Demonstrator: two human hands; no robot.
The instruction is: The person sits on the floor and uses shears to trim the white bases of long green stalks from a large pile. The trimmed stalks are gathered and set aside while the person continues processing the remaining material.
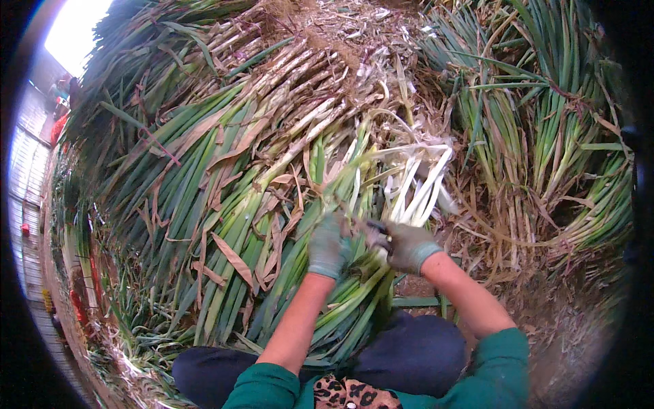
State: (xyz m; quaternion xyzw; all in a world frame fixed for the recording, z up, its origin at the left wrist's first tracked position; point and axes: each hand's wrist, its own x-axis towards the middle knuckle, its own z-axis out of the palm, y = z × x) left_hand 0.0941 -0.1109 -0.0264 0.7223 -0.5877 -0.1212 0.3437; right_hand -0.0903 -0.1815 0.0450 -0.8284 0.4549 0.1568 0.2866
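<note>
Both my hands wear fabric gloves and are close together above a heap of long green onions. My left hand [328,245] is blurred, with its fingers around a green onion's leafy part; the grip is partly hidden. At the stripped white stalks [416,197] is my right hand [410,246], its fingers closed around a small dark object [379,226] too blurred to name. Below the hands, green leaves [352,301] fan out over my lap. Unpeeled green onions [296,97] with dirty stalks and dry brown leaves lie to the left and ahead.
More green onion bundles [552,102] lie at the right. Peeled skins and root scraps [378,25] cover the ground at the top. Dry litter [552,307] spreads at the lower right. A pale ribbed wall or sheet [30,179] stands far left, near red objects [59,129].
</note>
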